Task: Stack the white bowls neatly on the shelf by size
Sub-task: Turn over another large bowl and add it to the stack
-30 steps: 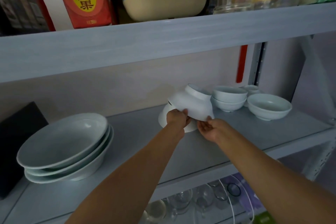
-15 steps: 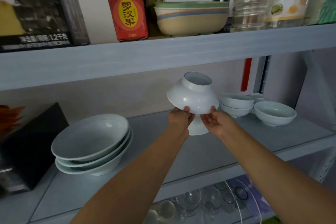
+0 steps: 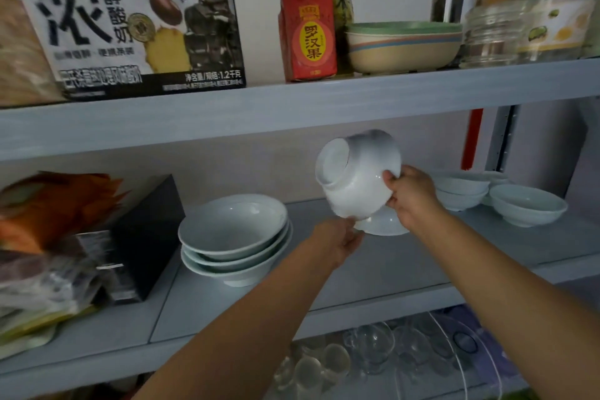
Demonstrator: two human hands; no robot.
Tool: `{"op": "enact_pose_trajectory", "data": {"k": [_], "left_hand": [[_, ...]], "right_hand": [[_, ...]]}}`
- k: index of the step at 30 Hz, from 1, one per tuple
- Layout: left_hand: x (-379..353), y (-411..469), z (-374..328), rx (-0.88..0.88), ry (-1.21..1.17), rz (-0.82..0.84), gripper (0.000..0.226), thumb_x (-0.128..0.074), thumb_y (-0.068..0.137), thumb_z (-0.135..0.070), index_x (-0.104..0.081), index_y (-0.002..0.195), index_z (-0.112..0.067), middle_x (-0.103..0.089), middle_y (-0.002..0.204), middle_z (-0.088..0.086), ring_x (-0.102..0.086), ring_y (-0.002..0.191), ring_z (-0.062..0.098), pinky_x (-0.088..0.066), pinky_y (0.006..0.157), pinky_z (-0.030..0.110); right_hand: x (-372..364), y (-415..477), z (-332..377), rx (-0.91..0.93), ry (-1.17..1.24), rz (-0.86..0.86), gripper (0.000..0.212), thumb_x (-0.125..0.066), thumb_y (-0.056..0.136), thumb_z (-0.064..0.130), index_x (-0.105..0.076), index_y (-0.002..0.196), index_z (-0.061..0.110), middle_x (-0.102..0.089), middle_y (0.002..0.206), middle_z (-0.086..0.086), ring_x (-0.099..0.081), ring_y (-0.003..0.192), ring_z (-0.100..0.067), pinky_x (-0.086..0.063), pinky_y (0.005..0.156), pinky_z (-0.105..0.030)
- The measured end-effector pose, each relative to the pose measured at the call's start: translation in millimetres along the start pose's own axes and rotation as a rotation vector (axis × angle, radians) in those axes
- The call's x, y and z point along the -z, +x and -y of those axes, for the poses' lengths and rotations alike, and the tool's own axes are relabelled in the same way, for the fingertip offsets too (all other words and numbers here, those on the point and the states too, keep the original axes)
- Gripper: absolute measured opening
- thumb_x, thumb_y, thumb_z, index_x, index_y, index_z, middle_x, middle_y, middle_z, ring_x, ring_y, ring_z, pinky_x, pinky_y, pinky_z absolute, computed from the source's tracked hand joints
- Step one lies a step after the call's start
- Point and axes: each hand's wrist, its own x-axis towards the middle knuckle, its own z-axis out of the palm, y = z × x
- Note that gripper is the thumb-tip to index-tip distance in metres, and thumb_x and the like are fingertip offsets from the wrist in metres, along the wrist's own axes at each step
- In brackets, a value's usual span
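A white footed bowl (image 3: 354, 178) is tilted on its side in the air above the middle shelf (image 3: 406, 269), foot ring pointing up and left. My right hand (image 3: 410, 195) grips its rim on the right. My left hand (image 3: 337, 240) holds its lower edge from below. Another white bowl (image 3: 380, 226) stands on the shelf just under it, partly hidden. A stack of three large white bowls (image 3: 233, 237) sits to the left. Small white bowls (image 3: 461, 190) are stacked at the right, with one more small bowl (image 3: 527, 208) beside them.
A black box (image 3: 146, 237) and packets (image 3: 42, 237) crowd the shelf's left end. The upper shelf carries a milk carton (image 3: 130, 16), a red box (image 3: 308, 32), a beige striped bowl (image 3: 402, 45) and jars (image 3: 493, 32). Glassware (image 3: 373, 347) stands on the shelf below.
The held bowl has been lifted and turned from upside down onto its side. The view has shifted so the large stack sits nearer the middle.
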Motion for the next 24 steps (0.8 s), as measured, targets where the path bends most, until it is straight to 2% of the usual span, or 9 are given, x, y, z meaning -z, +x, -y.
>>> {"op": "enact_pose_trajectory", "data": {"k": [1, 3, 7, 9, 11, 12, 15, 18, 24], "left_hand": [[7, -4, -4, -0.022, 0.018, -0.035, 0.004, -0.055, 0.093, 0.0, -0.056, 0.097, -0.002, -0.051, 0.076, 0.009, -0.053, 0.068, 0.017, -0.054, 0.045, 0.019], [19, -11, -16, -0.085, 0.024, -0.098, 0.017, -0.053, 0.091, 0.005, -0.055, 0.106, -0.004, -0.048, 0.076, 0.007, -0.05, 0.065, 0.015, -0.054, 0.051, 0.021], [40, -31, -46, -0.198, -0.076, -0.149, 0.02, -0.048, 0.091, 0.008, -0.05, 0.078, -0.007, -0.045, 0.072, 0.011, -0.046, 0.063, 0.016, -0.052, 0.069, 0.028], [50, -41, -61, -0.268, -0.142, -0.128, 0.008, -0.05, 0.094, 0.0, -0.057, 0.095, -0.003, -0.052, 0.087, 0.014, -0.055, 0.078, 0.022, -0.052, 0.079, 0.033], [59, -49, -74, -0.307, -0.14, -0.09, 0.03, -0.051, 0.097, -0.011, -0.053, 0.126, -0.002, -0.053, 0.112, 0.015, -0.059, 0.103, 0.03, -0.048, 0.091, 0.034], [64, -51, -80, -0.322, -0.127, -0.072, 0.038, -0.051, 0.097, -0.017, -0.049, 0.133, -0.004, -0.052, 0.12, 0.015, -0.058, 0.112, 0.031, -0.047, 0.092, 0.033], [80, -57, -93, -0.353, -0.111, -0.01, 0.038, -0.053, 0.097, -0.032, -0.049, 0.12, -0.003, -0.056, 0.117, 0.015, -0.058, 0.109, 0.03, -0.046, 0.092, 0.034], [99, -63, -103, -0.38, -0.054, -0.038, 0.044, -0.054, 0.094, -0.042, -0.045, 0.111, -0.003, -0.06, 0.106, 0.018, -0.062, 0.103, 0.029, -0.049, 0.093, 0.035], [139, -90, -113, -0.414, 0.046, -0.16, 0.045, -0.048, 0.094, -0.05, -0.039, 0.116, -0.012, -0.066, 0.089, 0.02, -0.068, 0.085, 0.031, -0.057, 0.079, 0.037]], "right_hand": [[-6, -2, 4, 0.103, -0.132, -0.005, 0.008, -0.062, 0.089, 0.005, -0.062, 0.094, -0.001, -0.063, 0.095, -0.015, -0.057, 0.089, -0.025, -0.048, 0.077, -0.039], [-18, -3, 9, 0.284, -0.391, -0.001, 0.013, -0.065, 0.083, 0.006, -0.062, 0.088, -0.006, -0.065, 0.087, -0.016, -0.059, 0.081, -0.026, -0.048, 0.075, -0.036], [-41, -16, 16, 0.563, -0.776, 0.034, 0.013, -0.066, 0.084, 0.011, -0.066, 0.095, 0.005, -0.07, 0.097, -0.017, -0.064, 0.089, -0.032, -0.048, 0.078, -0.036], [-48, -25, 18, 0.687, -0.887, 0.049, 0.014, -0.063, 0.086, 0.012, -0.066, 0.1, 0.008, -0.071, 0.097, -0.018, -0.064, 0.09, -0.034, -0.047, 0.075, -0.034], [-53, -32, 18, 0.803, -1.004, 0.062, 0.018, -0.06, 0.089, 0.013, -0.066, 0.105, 0.01, -0.071, 0.095, -0.021, -0.065, 0.09, -0.038, -0.048, 0.073, -0.035], [-57, -36, 19, 0.864, -1.049, 0.071, 0.018, -0.06, 0.089, 0.013, -0.067, 0.105, 0.01, -0.071, 0.093, -0.023, -0.065, 0.088, -0.04, -0.048, 0.072, -0.036], [-70, -45, 18, 1.045, -1.088, 0.12, 0.01, -0.065, 0.08, 0.005, -0.067, 0.088, 0.01, -0.072, 0.083, -0.018, -0.067, 0.078, -0.039, -0.048, 0.062, -0.034], [-85, -51, 12, 1.2, -1.107, 0.172, 0.022, -0.07, 0.063, -0.006, -0.065, 0.075, 0.012, -0.07, 0.071, -0.011, -0.067, 0.063, -0.035, -0.047, 0.05, -0.029], [-114, -60, 0, 1.302, -1.08, 0.35, 0.029, -0.058, 0.057, -0.001, -0.07, 0.08, 0.011, -0.071, 0.073, -0.009, -0.065, 0.063, -0.033, -0.053, 0.051, -0.034]]}}
